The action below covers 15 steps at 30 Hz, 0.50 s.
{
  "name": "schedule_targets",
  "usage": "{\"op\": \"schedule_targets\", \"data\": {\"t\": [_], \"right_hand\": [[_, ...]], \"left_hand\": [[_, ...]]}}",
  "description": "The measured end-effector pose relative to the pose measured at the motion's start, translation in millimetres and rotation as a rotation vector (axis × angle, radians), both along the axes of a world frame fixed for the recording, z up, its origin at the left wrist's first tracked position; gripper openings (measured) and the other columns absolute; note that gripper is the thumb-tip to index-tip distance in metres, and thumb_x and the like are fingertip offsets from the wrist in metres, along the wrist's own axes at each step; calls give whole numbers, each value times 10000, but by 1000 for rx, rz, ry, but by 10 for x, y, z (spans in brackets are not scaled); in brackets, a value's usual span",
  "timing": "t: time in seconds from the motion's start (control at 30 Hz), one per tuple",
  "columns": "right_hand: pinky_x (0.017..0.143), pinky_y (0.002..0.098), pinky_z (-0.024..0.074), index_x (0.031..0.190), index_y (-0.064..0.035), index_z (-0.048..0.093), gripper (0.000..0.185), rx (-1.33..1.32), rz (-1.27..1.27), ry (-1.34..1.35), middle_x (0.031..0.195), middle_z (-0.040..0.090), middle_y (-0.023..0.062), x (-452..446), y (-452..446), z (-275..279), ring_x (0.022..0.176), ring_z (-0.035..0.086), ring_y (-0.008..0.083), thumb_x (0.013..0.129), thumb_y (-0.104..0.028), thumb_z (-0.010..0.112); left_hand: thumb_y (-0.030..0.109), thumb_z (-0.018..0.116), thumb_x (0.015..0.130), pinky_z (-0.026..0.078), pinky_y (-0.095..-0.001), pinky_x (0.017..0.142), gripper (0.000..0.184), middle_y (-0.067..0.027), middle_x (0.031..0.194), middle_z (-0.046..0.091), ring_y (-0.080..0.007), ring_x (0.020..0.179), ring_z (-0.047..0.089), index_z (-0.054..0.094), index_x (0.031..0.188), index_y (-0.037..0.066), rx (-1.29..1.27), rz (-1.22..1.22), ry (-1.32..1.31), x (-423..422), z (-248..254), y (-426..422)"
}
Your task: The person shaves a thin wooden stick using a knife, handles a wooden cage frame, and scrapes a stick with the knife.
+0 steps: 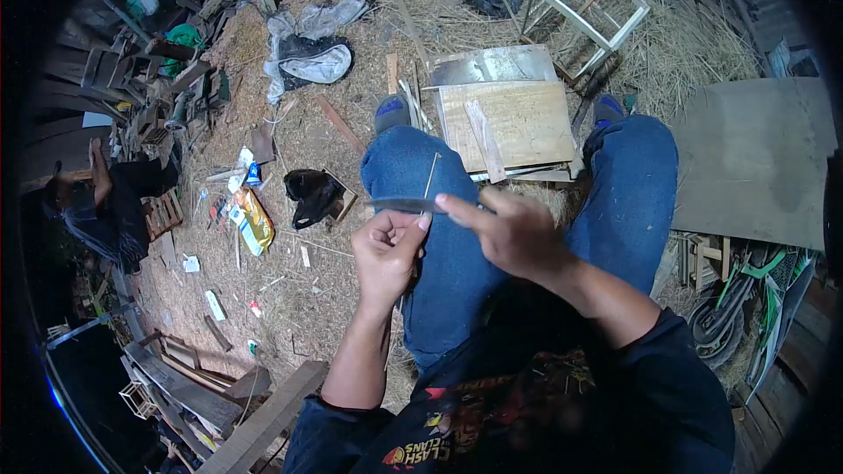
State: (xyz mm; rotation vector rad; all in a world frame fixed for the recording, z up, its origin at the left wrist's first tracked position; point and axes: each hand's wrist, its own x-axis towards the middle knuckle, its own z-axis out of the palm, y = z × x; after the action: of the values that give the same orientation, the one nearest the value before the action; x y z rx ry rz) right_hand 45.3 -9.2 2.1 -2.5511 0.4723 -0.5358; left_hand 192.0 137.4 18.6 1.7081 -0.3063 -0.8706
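My left hand [384,256] is closed on a thin wooden stick [431,177], pinched between thumb and fingers, its free end pointing up and away over my left knee. My right hand [509,230] grips a knife [399,205] with a flat grey blade that points left and lies across the stick just above my left thumb. The right index finger stretches along the back of the blade. The knife's handle is hidden inside the right hand. Both hands are above my left thigh [457,298] in blue jeans.
Between my feet lie a wooden board [527,123] and a loose strip [484,142]. A black plastic bag [309,196] and a yellow packet [253,221] are on the straw-strewn ground. A white wooden frame [606,35] stands ahead. Another person [110,202] sits at the left.
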Motion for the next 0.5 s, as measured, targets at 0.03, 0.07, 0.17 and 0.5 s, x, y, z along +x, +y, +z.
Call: {"op": "schedule_targets", "data": {"t": [0.03, 0.07, 0.17, 0.5], "right_hand": [[486, 385, 463, 1238, -261, 739, 333, 22, -44, -38, 674, 503, 50, 26, -36, -41, 532, 565, 230, 924, -173, 676], [488, 386, 464, 1237, -258, 739, 328, 46, -86, -77, 676, 504, 50, 41, -48, -69, 534, 566, 234, 926, -174, 673], [484, 370, 468, 1237, -271, 733, 345, 3, -24, -23, 686, 517, 24, -35, 16, -85, 543, 578, 215, 914, -177, 654], [455, 356, 453, 1247, -301, 726, 403, 25, -32, -30, 665, 454, 15, -12, -62, -154, 529, 540, 193, 903, -129, 605]], "left_hand": [[57, 764, 916, 352, -187, 480, 123, 17, 646, 630, -16, 527, 510, 698, 828, 2, 2, 4, 3, -4, 6, -3], [51, 764, 913, 355, -188, 480, 116, 17, 647, 630, -16, 529, 512, 700, 831, 1, 9, 0, 11, -4, 28, -16], [41, 766, 908, 358, -188, 480, 104, 19, 647, 629, -15, 530, 514, 703, 835, 1, -4, 1, -2, 0, -23, 4], [30, 775, 896, 369, -190, 475, 100, 17, 635, 632, -25, 519, 527, 702, 834, 4, 46, -10, 13, -10, 80, -58]]}}
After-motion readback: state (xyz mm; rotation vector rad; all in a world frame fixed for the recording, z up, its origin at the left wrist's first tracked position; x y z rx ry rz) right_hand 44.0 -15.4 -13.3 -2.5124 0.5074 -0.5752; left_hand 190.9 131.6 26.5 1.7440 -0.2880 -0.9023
